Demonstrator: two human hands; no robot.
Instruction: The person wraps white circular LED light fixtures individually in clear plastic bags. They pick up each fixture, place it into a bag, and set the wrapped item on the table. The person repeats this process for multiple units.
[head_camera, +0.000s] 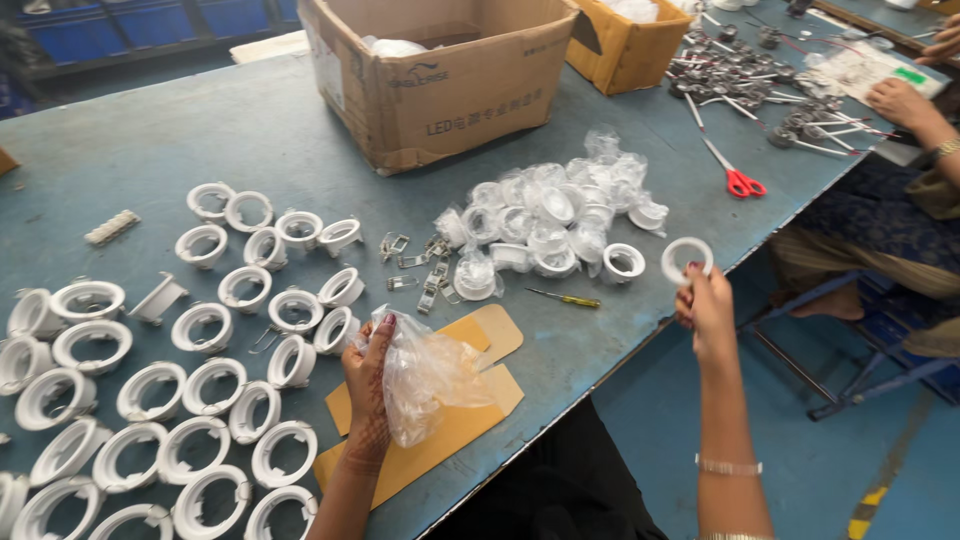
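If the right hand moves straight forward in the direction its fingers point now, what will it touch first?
The right hand holds a white ring and points up the picture, toward the table edge. Probably it would first meet the unwrapped white ring housing by the pile of bagged ones, but depth is unclear.

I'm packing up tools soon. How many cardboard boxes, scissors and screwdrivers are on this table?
Cardboard boxes: 2
Scissors: 1
Screwdrivers: 1
Total: 4
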